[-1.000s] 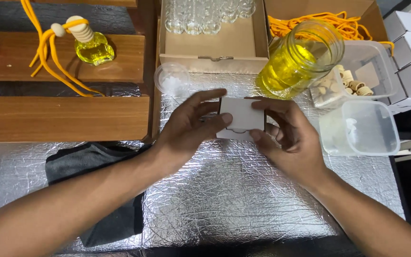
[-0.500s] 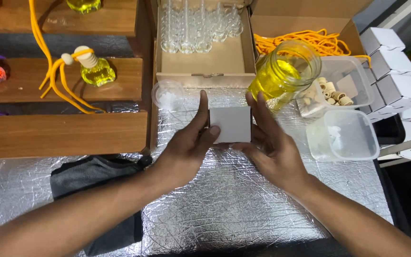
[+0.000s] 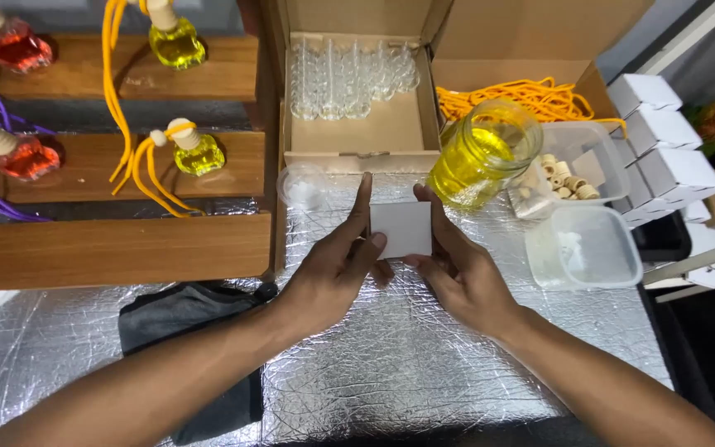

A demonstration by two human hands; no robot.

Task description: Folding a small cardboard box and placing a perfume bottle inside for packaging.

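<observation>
Resting between both hands (image 3: 399, 269), white box (image 3: 403, 229)

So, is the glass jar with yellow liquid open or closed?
Open. The glass jar stands upright with no lid on its round mouth, and the yellow liquid fills it only partly.

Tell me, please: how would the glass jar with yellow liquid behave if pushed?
The jar looks heavy for its size, being nearly full. Open at the top, it could spill if tipped. Its glass is probably fragile and slippery, and the foil table may let it slide.
</observation>
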